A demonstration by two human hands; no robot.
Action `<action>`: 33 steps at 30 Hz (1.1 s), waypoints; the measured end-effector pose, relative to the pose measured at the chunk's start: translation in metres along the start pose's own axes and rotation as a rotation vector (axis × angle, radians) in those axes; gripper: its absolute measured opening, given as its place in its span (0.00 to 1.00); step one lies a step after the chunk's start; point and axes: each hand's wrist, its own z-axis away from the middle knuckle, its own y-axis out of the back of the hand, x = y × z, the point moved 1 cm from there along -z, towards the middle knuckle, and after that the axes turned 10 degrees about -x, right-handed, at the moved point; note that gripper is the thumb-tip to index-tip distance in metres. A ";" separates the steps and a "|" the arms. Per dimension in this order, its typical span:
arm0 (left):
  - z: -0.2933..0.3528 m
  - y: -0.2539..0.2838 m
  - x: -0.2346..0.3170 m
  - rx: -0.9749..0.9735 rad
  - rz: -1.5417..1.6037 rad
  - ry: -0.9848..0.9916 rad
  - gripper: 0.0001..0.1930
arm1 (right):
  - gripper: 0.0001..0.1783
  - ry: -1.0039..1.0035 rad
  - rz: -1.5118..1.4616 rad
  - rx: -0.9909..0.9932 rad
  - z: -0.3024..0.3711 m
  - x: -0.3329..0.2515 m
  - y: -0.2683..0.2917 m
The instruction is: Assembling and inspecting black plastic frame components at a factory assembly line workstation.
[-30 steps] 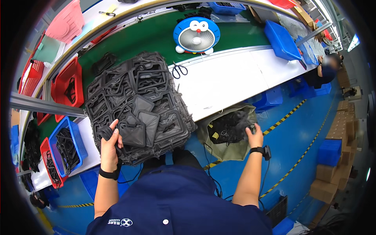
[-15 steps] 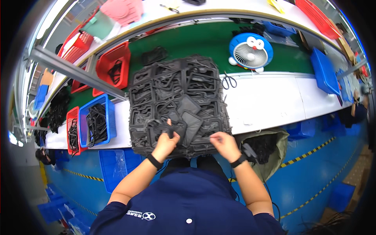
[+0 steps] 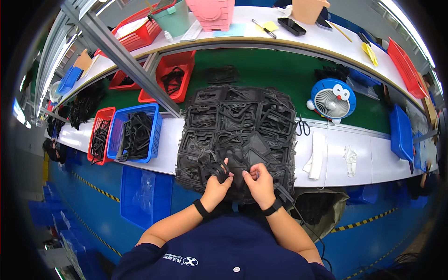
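A large black stack with grid-like compartments (image 3: 198, 108), crammed with thin black plastic frames, stands on the bench in front of me. My left hand (image 3: 218, 189) is closed around a black plastic frame (image 3: 208, 164) over the near part of the stack. Close to its right, my right hand (image 3: 260, 186) has thumb and fingers pinched together at the edge of dark pieces. What lies in that pinch is too small and dark to make out. Flat black panels (image 3: 257, 145) rest on the stack just beyond my hands.
Blue basket (image 3: 156, 135) and red basket (image 3: 108, 113) of black parts stand at left. Scissors (image 3: 303, 127), white cloth (image 3: 316, 156) and a blue fan (image 3: 332, 100) are at right. A metal post (image 3: 135, 60) slants down nearby; an open sack (image 3: 326, 210) hangs below the bench edge.
The whole view has shifted, so the bench appears lower and farther right. My right hand has come in toward my left, which still holds the black frame.
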 end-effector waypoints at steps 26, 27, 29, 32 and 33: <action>-0.006 -0.038 -0.015 -0.355 -0.135 0.111 0.20 | 0.15 -0.245 0.088 -0.063 0.016 0.084 0.044; -0.007 -0.044 -0.017 -0.344 -0.175 0.090 0.20 | 0.13 -0.205 -0.030 -0.074 0.020 0.082 0.039; -0.009 -0.044 -0.005 -0.422 -0.338 0.172 0.19 | 0.10 -0.193 0.023 -0.161 0.027 0.045 0.029; -0.011 -0.039 -0.016 -0.204 -0.076 0.078 0.15 | 0.09 -0.089 -0.008 -0.232 0.023 0.030 0.036; -0.010 -0.032 -0.021 -0.158 -0.050 0.094 0.15 | 0.10 -0.080 0.003 -0.271 0.017 0.025 0.040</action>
